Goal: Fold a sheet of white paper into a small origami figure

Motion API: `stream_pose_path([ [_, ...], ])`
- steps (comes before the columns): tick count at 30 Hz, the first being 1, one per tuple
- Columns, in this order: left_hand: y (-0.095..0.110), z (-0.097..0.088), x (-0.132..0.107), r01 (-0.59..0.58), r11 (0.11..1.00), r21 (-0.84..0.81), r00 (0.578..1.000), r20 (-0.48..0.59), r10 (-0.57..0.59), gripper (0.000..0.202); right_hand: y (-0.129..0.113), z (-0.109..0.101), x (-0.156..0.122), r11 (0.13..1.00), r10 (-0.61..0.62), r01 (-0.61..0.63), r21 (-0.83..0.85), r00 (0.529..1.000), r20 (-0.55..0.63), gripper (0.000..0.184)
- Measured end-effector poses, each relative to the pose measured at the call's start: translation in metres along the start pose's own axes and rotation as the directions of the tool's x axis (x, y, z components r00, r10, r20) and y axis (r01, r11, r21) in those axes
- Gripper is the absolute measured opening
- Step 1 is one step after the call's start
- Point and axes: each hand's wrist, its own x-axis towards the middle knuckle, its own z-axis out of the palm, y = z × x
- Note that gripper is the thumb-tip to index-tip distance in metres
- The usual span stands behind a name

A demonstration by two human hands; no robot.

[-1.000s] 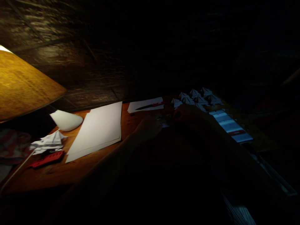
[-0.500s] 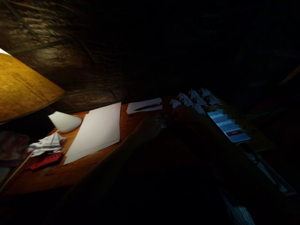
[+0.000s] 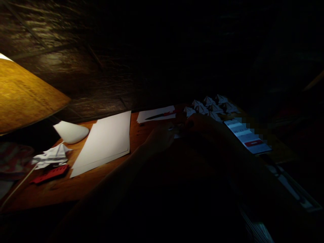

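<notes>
In deep shadow at the middle of the table, my left hand (image 3: 164, 134) is closed with its fingers pressed together. A small piece of white paper (image 3: 178, 136) shows just under its fingertips. My right hand (image 3: 201, 123) meets it from the right, fingers curled in at the same paper; how they grip is mostly lost in the dark. Just beyond my right hand stand several small folded paper figures (image 3: 216, 108) in rows. A knife (image 3: 158, 116) with a dark blade and red handle lies across a small stack of paper (image 3: 144, 115).
Larger white sheets (image 3: 106, 138) lie left of my hands. A lamp with a yellow shade (image 3: 27, 94) and white base (image 3: 72, 131) lights that side. Near it are crumpled paper (image 3: 53, 156) and a red object (image 3: 52, 173). A lit phone (image 3: 243, 135) lies at right.
My hands stay almost in place around the small paper, and slightly less of the paper shows between them. The other things lie as before.
</notes>
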Motion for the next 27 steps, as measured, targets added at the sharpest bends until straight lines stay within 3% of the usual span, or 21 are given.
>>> stream_pose_path([
  [13,-0.003,-0.006,0.001,0.024,0.995,-0.097,1.000,0.010,-0.023,0.029,0.002,0.001,0.001,1.000,0.006,-0.006,-0.002,1.000,0.010,0.024],
  [27,-0.002,-0.004,0.001,0.037,0.995,-0.090,0.999,0.009,-0.037,0.026,-0.013,-0.006,-0.007,0.983,0.021,-0.025,-0.183,0.999,-0.026,0.024],
])
